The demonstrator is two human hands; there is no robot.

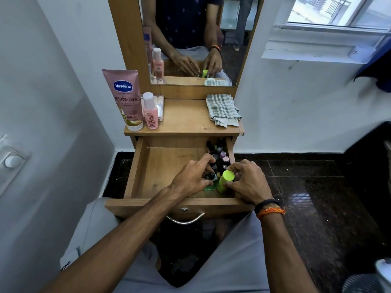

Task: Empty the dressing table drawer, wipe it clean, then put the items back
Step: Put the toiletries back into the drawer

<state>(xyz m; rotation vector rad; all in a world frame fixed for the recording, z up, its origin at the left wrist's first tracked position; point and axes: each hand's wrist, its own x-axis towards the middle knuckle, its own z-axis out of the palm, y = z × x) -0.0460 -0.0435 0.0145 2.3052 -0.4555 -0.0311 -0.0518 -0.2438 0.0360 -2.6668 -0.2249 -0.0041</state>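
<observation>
inside the open drawer (139,170), at its right side, the right hand (247,182) pinches a green bottle (225,180) while the left hand (190,178) curls its fingers around small dark bottles (220,155); a checked cloth (223,109) lies on the tabletop (184,117).

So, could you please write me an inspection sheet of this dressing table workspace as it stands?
Surface: wooden tabletop under a mirror.
Job's things: drawer pulled open, small bottles clustered at its right side; green bottle in the drawer; checked cloth lies on the tabletop, right.
Clutter: Vaseline tube and pink bottle stand on the tabletop, left.
Grippers: left hand reaches among the small bottles; right hand holds the green bottle.
Cables: nothing seen.
Surroundings: white wall, window at right, dark tiled floor.
</observation>
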